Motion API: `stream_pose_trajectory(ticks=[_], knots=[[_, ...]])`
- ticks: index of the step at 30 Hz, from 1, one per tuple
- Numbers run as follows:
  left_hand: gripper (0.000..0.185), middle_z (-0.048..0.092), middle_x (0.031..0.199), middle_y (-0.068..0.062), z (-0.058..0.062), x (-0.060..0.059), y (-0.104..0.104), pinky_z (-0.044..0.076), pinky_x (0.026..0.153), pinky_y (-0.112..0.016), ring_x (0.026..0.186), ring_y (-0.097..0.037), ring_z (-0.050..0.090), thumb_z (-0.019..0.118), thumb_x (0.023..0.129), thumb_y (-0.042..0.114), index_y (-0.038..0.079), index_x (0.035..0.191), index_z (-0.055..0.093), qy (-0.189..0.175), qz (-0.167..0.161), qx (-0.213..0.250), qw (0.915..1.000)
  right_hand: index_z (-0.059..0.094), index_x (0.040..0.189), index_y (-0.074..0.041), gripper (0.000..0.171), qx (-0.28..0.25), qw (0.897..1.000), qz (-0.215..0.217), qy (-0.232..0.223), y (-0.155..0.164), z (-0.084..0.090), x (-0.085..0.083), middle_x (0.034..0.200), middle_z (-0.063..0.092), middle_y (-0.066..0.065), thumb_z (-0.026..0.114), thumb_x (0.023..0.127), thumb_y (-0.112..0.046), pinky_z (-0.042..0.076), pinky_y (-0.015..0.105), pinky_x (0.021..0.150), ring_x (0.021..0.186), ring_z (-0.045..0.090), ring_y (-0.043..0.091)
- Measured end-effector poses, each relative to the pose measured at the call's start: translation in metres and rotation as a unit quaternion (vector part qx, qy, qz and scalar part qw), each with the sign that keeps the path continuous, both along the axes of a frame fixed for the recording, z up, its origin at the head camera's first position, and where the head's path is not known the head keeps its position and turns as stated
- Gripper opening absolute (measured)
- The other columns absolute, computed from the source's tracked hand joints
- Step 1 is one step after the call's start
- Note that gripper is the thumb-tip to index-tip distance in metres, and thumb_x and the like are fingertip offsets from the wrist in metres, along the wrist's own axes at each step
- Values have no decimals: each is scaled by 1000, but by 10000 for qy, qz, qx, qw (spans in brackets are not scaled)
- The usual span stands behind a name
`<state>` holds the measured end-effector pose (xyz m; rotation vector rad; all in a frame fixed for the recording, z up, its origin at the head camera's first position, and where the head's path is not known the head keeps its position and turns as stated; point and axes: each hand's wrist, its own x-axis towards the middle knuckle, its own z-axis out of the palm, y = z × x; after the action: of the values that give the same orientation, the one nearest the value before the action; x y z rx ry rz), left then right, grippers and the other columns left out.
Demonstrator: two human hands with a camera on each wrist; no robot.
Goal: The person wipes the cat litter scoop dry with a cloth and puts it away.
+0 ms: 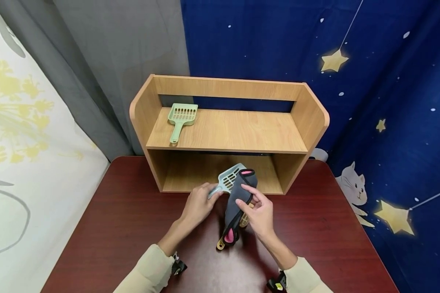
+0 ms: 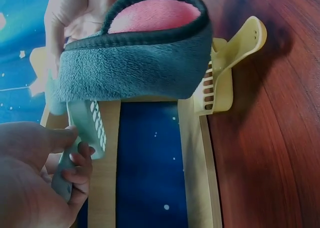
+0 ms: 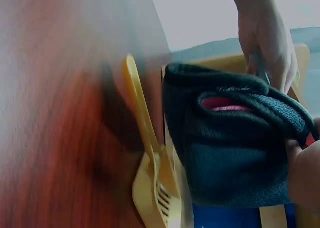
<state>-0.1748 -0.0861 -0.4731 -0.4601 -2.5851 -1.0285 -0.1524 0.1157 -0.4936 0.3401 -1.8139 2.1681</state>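
Observation:
My left hand [image 1: 198, 203] grips the handle of a pale blue litter scoop [image 1: 224, 187], its slotted head pointing up and away. My right hand [image 1: 260, 212] pinches a folded grey-blue fleece cloth [image 1: 238, 195] with black edging and a pink inner side. The cloth overlaps the right side of the scoop's head in the head view and hides part of it. Below the cloth, a yellow litter scoop [image 2: 225, 95] lies on the table, largely covered by the cloth in the head view; its handle and slotted head show in the right wrist view.
A two-tier wooden shelf [image 1: 227, 140] stands at the back of the dark red table [image 1: 132, 228]. On its upper board, at the left, lies a green litter scoop [image 1: 177, 132]. Grey and blue starry curtains [image 1: 249, 49] hang behind.

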Motion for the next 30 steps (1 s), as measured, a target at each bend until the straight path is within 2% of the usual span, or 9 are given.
stream_pose_trajectory(ticks=[4, 7, 14, 20, 30], knots=[[27, 74, 96, -11, -1, 4, -3, 56, 72, -43, 80, -25, 69, 78, 97, 16, -2, 117, 78, -44, -16, -13, 10000, 68, 130, 12, 49, -242, 9984, -471, -201, 14, 2, -10, 116, 74, 29, 79, 82, 19, 62, 28, 78, 95, 77, 15], [26, 75, 97, -11, -3, 6, -7, 56, 72, -44, 81, -24, 69, 79, 96, 15, -2, 116, 78, -49, -18, -60, 10000, 67, 131, 12, 51, -493, 9962, -644, -328, 27, 6, -17, 117, 76, 22, 77, 82, 21, 62, 28, 80, 98, 77, 16], [29, 76, 104, -13, -5, 6, -15, 58, 74, -44, 85, -24, 73, 80, 95, 15, -2, 119, 78, -85, -21, -64, 9999, 65, 134, 12, 53, -611, 9952, -622, -440, 51, 14, -19, 113, 79, 8, 74, 84, 24, 62, 30, 80, 99, 77, 18], [29, 75, 102, -14, -7, 4, -25, 57, 74, -43, 84, -24, 69, 80, 95, 12, -4, 119, 76, -160, 95, 124, 9997, 62, 136, 14, 54, -661, 9949, -577, -496, 67, 16, -16, 111, 79, 7, 73, 84, 25, 62, 32, 79, 96, 78, 18], [32, 73, 101, -19, -16, -8, -50, 54, 73, -47, 83, -30, 66, 79, 94, 5, -9, 121, 73, -122, 505, 344, 9981, 60, 139, 13, 56, -687, 9930, -586, -757, 82, 16, -11, 110, 79, 7, 72, 85, 24, 62, 33, 75, 92, 78, 18]])
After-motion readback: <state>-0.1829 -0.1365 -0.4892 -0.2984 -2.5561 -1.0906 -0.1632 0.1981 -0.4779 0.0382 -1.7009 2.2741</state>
